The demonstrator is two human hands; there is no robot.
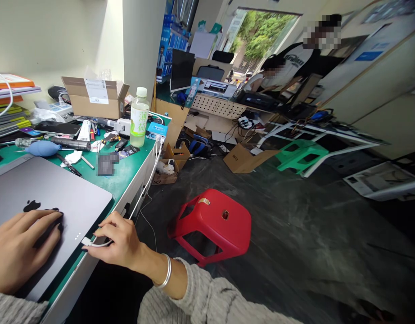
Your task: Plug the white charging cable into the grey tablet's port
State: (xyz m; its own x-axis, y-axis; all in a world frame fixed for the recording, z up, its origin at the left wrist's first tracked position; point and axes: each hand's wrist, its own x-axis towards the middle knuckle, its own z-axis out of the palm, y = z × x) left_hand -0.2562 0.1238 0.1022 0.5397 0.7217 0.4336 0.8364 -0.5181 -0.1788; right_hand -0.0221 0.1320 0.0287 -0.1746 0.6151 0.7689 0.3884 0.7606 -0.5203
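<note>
A closed grey laptop (75, 189) with a dark apple logo lies on the green-topped desk (128, 173). My left hand (25, 249) rests on its lid, fingers stretched out and holding nothing. At the laptop's near right edge, my right hand (121, 238) pinches the plug end of a white charging cable (87, 242). The plug points toward the laptop's side; whether it is seated in a port I cannot tell. Behind the hand, the cable runs up along the desk edge to a blue-and-white charger box (156, 130).
Beyond the laptop are a blue air blower (43, 149), a drink bottle (139, 118), an open cardboard box (96, 99) and scattered small tools. A red stool (224, 220) stands on the floor to the right. Two people (295, 67) are at the far side.
</note>
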